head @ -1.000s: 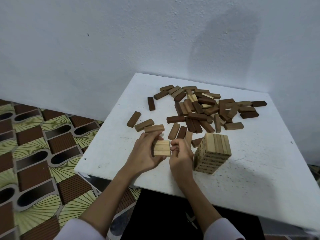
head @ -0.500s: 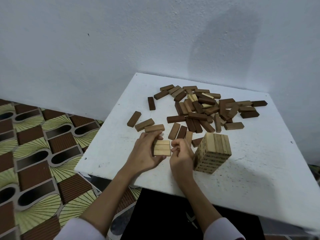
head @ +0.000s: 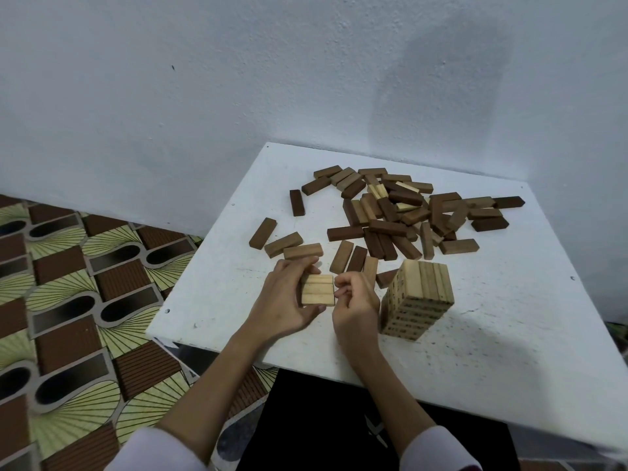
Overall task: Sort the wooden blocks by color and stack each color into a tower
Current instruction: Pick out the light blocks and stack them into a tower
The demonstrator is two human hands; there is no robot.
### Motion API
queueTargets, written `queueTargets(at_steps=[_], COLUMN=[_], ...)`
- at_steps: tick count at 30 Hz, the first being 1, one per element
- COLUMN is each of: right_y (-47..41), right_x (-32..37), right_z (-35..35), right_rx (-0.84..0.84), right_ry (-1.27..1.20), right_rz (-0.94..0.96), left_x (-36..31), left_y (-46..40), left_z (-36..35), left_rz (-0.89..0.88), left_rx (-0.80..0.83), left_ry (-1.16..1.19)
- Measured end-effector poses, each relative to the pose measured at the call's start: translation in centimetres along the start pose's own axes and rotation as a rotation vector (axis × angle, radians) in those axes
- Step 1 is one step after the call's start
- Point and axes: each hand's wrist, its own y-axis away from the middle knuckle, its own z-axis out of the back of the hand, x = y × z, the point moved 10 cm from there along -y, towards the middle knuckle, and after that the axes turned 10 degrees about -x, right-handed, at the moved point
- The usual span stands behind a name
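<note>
On the white tabletop [head: 509,317] both hands work at a small flat set of light blocks [head: 317,289], three pale pieces lying side by side near the front-left part of the surface. The left hand [head: 283,300] curls round the set's left edge, fingers over the far side and thumb under the near side. The right hand [head: 355,300] sits just right of the set with its fingers curled, the fingertips [head: 341,283] touching the set's right edge; whether they pinch a block or only press against it I cannot tell.

Just beside the right hand, to its right, stands a light tower [head: 416,300] of pale blocks, many layers high, upright, its top layer showing blocks laid side by side.

Behind the hands lies a loose pile of blocks [head: 407,215], mostly dark and mid brown, with a few pale ones mixed in near its middle. Several strays lie apart to the left of the pile, among them a dark block [head: 296,202] and a brown block [head: 262,233].

A patterned floor [head: 68,300] in brown, green and black shows to the left, and a pale wall [head: 204,96] rises behind
</note>
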Motion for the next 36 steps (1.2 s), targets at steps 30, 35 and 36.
queueTargets(at_steps=[30,35,36], right_y=[-2.0,-4.0,-4.4], right_x=[6.3,10.0,10.7], right_z=[-0.5,2.7,3.5], right_rx=[0.253,0.397,0.446], right_ry=[-0.112,-0.150,-0.150], right_rz=[-0.250,-0.215,-0.177], left_x=[-2.1,-6.8,-7.8], left_y=[-1.5,-2.3,-2.5], left_z=[5.6,8.0,8.0], left_rz=[0.257,0.180,0.160], left_rx=[-0.127,-0.130,-0.119], left_ry=[0.343,0.435,0.443])
